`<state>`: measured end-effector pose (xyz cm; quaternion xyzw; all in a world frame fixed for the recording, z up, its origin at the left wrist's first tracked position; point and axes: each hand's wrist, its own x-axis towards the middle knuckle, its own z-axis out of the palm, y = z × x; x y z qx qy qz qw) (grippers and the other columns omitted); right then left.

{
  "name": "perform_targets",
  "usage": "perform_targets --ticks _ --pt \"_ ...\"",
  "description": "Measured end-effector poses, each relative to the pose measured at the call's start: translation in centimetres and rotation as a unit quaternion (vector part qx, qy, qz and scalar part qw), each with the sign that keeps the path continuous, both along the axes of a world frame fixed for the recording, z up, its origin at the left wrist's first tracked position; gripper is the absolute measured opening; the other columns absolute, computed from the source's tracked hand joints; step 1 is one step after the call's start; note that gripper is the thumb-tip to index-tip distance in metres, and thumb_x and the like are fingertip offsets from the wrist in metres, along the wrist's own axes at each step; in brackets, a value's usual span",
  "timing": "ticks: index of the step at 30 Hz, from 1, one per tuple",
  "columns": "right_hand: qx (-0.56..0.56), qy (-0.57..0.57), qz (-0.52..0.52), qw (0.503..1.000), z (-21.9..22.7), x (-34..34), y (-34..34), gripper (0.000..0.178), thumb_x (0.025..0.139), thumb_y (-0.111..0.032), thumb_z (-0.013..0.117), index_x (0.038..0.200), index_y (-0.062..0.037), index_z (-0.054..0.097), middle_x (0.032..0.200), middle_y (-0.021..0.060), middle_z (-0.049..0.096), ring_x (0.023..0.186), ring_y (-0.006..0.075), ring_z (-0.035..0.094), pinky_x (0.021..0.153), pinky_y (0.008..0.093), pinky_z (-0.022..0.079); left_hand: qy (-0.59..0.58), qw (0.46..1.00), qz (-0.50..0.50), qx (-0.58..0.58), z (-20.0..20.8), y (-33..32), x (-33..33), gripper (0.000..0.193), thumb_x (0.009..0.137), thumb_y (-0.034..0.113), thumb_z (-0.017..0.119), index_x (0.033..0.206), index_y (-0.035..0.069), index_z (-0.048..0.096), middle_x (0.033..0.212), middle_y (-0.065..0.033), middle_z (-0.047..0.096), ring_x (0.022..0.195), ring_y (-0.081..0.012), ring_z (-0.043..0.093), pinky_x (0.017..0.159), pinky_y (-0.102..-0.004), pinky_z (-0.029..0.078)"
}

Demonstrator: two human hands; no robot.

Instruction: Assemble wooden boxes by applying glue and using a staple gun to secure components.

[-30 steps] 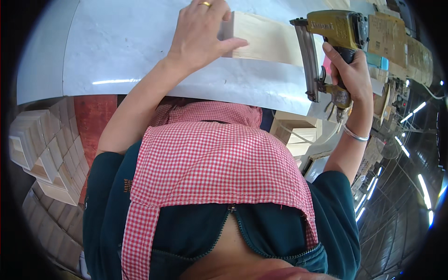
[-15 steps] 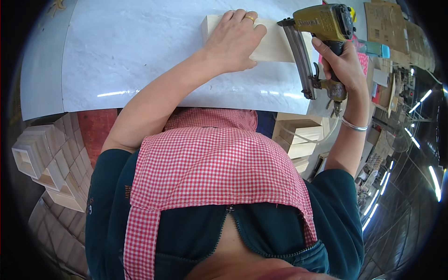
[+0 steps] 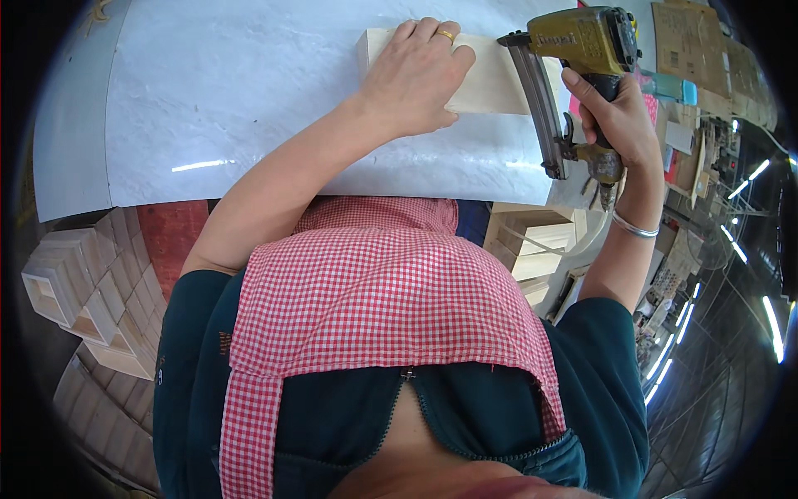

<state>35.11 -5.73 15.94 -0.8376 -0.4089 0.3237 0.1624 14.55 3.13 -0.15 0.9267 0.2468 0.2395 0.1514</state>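
Note:
A pale wooden box or block (image 3: 495, 83) lies at the far middle of the worktop. My left hand (image 3: 420, 79), with a ring on one finger, is laid across its left part, fingers bent over it and thumb at the near edge. My right hand (image 3: 619, 116) is wrapped round the black grip of a yellow-and-black pneumatic staple gun (image 3: 580, 37). The gun's nose points left, over the right part of the wood. Its long metal magazine (image 3: 540, 112) hides the wood's right end. Whether the nose touches the wood, I cannot tell.
The white marbled worktop (image 3: 233, 108) ends just in front of my checked apron (image 3: 391, 291). Stacked wooden boxes (image 3: 91, 283) stand low at the left, and more boxes (image 3: 536, 241) at the right. An air hose (image 3: 592, 237) trails from the gun. A light-blue bottle (image 3: 672, 88) and cardboard (image 3: 690, 41) are at the far right.
The staple gun and my right hand have shifted slightly to the right. My left hand stays in place on the wood.

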Motion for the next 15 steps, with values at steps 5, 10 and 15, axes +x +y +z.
perform_targets --ticks 5,10,15 --pt "0.004 -0.010 0.015 1.000 0.12 0.10 0.01 0.039 0.092 -0.038 0.075 0.082 -0.0012 0.067 0.051 0.0007 0.056 0.036 0.0081 0.047 0.038 0.0207 0.036 0.002 1.000 0.001 0.003 0.07 -0.06 -0.02 0.046 0.062 0.023 0.087 0.100 0.006 0.069 0.130 -0.0178 0.061 0.113 -0.0304 0.057 0.101 -0.0401 0.042" --pt "-0.014 -0.001 0.004 1.000 0.14 0.45 0.05 0.032 0.092 -0.033 0.076 0.086 -0.0036 0.063 0.053 -0.0010 0.053 0.037 0.0072 0.043 0.036 0.0202 0.034 0.001 1.000 0.006 0.008 0.07 -0.04 0.02 0.046 0.062 0.024 0.087 0.100 0.007 0.069 0.129 -0.0176 0.062 0.113 -0.0300 0.057 0.101 -0.0395 0.042" --pt "0.000 -0.001 0.024 1.000 0.07 0.61 -0.17 0.039 0.092 -0.038 0.075 0.084 -0.0003 0.068 0.051 0.0003 0.055 0.036 0.0081 0.047 0.038 0.0204 0.037 0.004 1.000 0.007 0.007 0.03 -0.02 0.05 0.046 0.061 0.024 0.088 0.099 0.007 0.069 0.129 -0.0173 0.062 0.113 -0.0295 0.057 0.101 -0.0392 0.042"
